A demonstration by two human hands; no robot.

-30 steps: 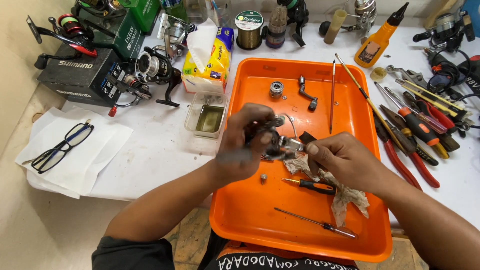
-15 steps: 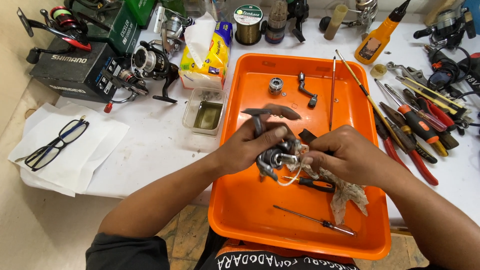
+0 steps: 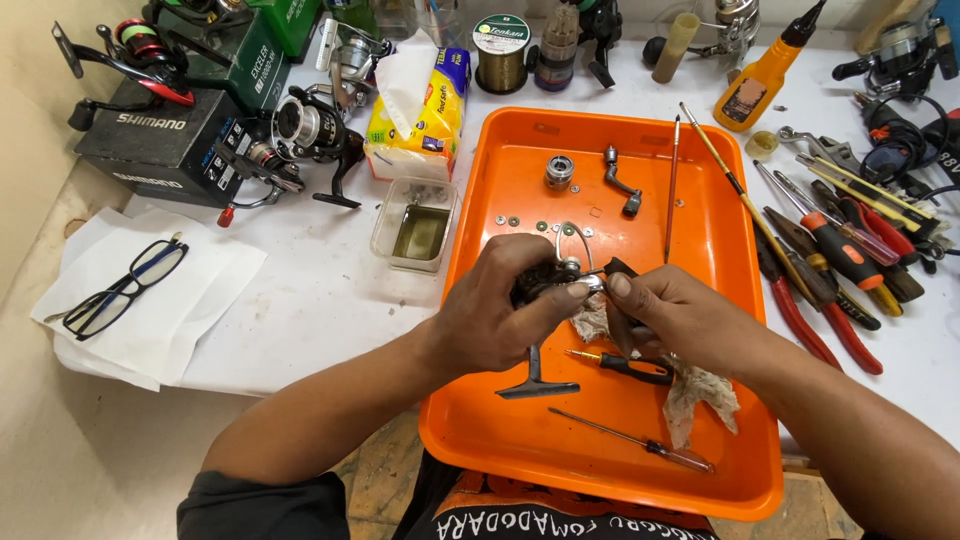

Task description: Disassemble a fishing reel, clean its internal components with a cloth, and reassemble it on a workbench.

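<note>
Right now your left hand point(image 3: 500, 310) is clenched around the dark body of a fishing reel point(image 3: 545, 285), holding it above the middle of the orange tray point(image 3: 520, 440). The reel's stem and flat foot point(image 3: 537, 385) hang down below that grip, and the foot sits at or just over the tray floor; you cannot tell whether it touches. Your right hand point(image 3: 680, 320) comes in from the other side, its thumb and forefinger pinched at the reel's shiny metal end, fingertip to fingertip with your left thumb. Whether that pinch holds a small part of its own is hidden by the fingers.

A stained rag point(image 3: 700, 395) lies under your right palm and trails toward you. Just below your right grip rests a short screwdriver with a black and orange handle point(image 3: 625, 365), and nearer to you than that lies a long thin screwdriver with a clear handle point(image 3: 630, 440), slanted across the tray floor. Beyond your grip, at the far end of the tray, sit a small round metal spool part point(image 3: 559, 171) and a bent crank handle point(image 3: 622, 185), with a few tiny washers point(image 3: 541, 226) scattered between them and your hands. A thin brush point(image 3: 672, 190) leans along the tray to the far right of the grip.

Off the tray on the tabletop point(image 3: 300, 290), left of your left grip, stands a small clear tub point(image 3: 415, 225) holding murky liquid, and farther left a pair of glasses point(image 3: 125, 288) lies on white paper. To the right of your right grip, red-handled pliers point(image 3: 815, 330) and several screwdrivers lie in a row.
</note>
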